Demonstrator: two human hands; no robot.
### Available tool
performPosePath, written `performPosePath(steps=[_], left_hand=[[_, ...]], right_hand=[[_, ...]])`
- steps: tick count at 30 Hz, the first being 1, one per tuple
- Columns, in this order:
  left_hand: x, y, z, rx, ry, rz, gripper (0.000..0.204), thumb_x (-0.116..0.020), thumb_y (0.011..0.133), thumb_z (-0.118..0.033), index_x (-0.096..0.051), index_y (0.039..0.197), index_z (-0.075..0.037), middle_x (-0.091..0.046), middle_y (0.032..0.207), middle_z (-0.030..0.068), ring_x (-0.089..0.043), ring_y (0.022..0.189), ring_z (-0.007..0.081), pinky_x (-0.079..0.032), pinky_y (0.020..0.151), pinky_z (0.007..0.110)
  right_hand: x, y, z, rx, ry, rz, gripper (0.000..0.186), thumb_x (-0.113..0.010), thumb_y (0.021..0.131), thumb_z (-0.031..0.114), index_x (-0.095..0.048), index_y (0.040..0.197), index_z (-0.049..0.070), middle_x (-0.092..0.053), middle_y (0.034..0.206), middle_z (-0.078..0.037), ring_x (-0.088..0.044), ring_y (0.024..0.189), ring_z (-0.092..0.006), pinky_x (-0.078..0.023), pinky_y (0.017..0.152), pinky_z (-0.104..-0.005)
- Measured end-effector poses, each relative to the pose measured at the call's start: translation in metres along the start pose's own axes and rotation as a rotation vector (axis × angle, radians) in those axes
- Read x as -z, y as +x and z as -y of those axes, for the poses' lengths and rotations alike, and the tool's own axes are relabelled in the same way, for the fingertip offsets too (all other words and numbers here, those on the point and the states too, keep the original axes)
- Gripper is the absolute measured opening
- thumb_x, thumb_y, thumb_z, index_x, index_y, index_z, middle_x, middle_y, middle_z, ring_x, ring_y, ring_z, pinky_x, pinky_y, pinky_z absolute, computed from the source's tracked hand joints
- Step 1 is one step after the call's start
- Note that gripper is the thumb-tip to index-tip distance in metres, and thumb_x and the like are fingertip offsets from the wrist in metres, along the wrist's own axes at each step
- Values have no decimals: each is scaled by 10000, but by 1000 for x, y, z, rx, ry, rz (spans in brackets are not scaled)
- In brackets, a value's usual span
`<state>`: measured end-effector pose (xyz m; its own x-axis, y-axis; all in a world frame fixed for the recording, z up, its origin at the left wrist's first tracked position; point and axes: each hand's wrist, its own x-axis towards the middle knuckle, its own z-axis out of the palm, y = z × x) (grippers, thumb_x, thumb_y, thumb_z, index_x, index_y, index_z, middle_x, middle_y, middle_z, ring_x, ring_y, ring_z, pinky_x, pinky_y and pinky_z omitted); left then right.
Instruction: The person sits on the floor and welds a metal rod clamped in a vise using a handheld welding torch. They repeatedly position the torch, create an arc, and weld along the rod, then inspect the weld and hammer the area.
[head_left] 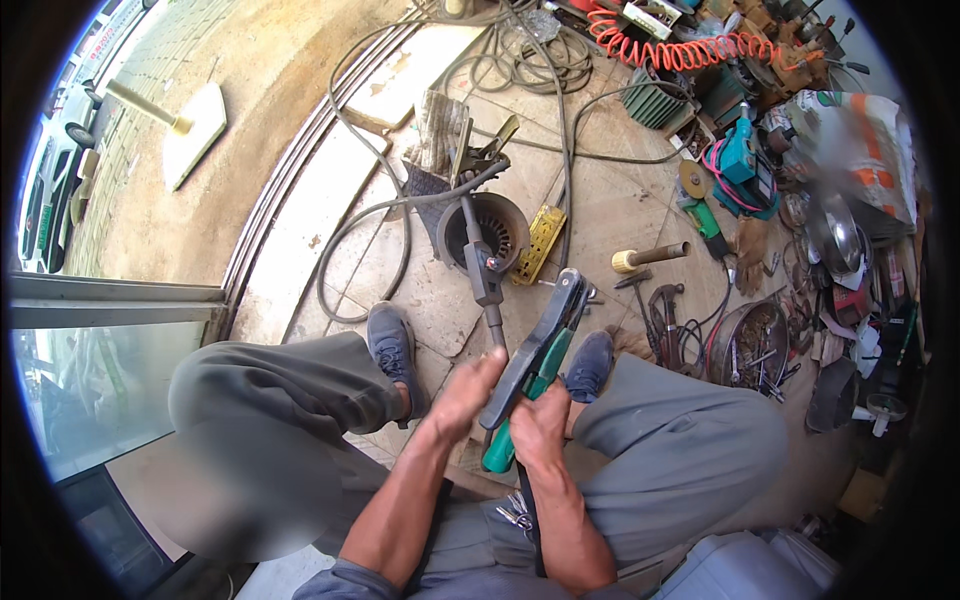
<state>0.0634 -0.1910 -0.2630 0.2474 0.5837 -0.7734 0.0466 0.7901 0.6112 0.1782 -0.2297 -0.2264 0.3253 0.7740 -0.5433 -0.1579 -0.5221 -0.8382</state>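
My right hand [540,425] is wrapped round the green handle of a tool with a long dark curved bar [530,345]; its exact kind is unclear. Close by on the left, my left hand [465,395] has its fingers closed at the lower end of a stepped grey metal shaft [486,285]. The shaft slants up across a round, hollow metal housing [515,222] on the floor, between my feet and the cable coils. A yellow slotted block [541,243] lies against the housing's right side. Behind the housing sits a worn block-like piece [437,125], with a dark cable [375,212] looping past.
On the right lie a green angle grinder [708,228], a hammer [668,320], a brass-collared pipe [650,258] and a bowl of small metal parts [748,345]. An orange coiled hose [680,50] crosses the clutter behind. A door track [270,200] and glass panel [115,390] are left.
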Motion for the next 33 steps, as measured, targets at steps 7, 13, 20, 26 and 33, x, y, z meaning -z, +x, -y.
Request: performPosePath(steps=[7, 13, 20, 26, 33], left_hand=[[-17, -25, -8, -200, -92, 2, 461, -450, 1044, -449, -578, 964, -13, -538, 738, 17, -487, 683, 107, -427, 627, 271], [0, -42, -49, -23, -605, 35, 370, -454, 1037, -436, -446, 861, -111, -417, 625, -17, -388, 482, 111, -305, 422, 278], [15, -95, -85, 53, -937, 220, 325, -445, 1045, -402, -438, 831, -157, -353, 587, -51, -340, 456, 80, -253, 404, 241], [9, -80, -74, 44, -1017, 179, 331, -452, 1043, -415, -443, 836, -156, -348, 583, -51, -325, 446, 86, -262, 409, 251], [31, -86, -76, 67, -1043, 202, 329, -453, 1041, -413, -464, 870, -133, -360, 577, -44, -332, 428, 78, -248, 394, 248]], right_hand=[[9, -23, 32, 10, 28, 137, 218, -700, 876, 136, -630, 1002, -28, -673, 835, -55, -613, 764, -116, -500, 677, -282], [38, -86, 71, 215, -77, 121, 174, -693, 851, -29, -602, 999, -10, -625, 801, -20, -588, 679, -76, -483, 598, -251], [40, -34, 94, 447, -305, 14, 212, -619, 784, -30, -591, 993, -17, -663, 791, -108, -655, 744, -180, -514, 704, -318], [-13, 9, 59, 457, -408, -23, 140, -595, 802, 2, -581, 939, -26, -656, 747, -139, -650, 674, -222, -506, 644, -364], [-23, 35, 34, 398, -626, -39, 175, -628, 812, 64, -550, 938, -29, -629, 727, -258, -666, 707, -420, -495, 633, -455]])
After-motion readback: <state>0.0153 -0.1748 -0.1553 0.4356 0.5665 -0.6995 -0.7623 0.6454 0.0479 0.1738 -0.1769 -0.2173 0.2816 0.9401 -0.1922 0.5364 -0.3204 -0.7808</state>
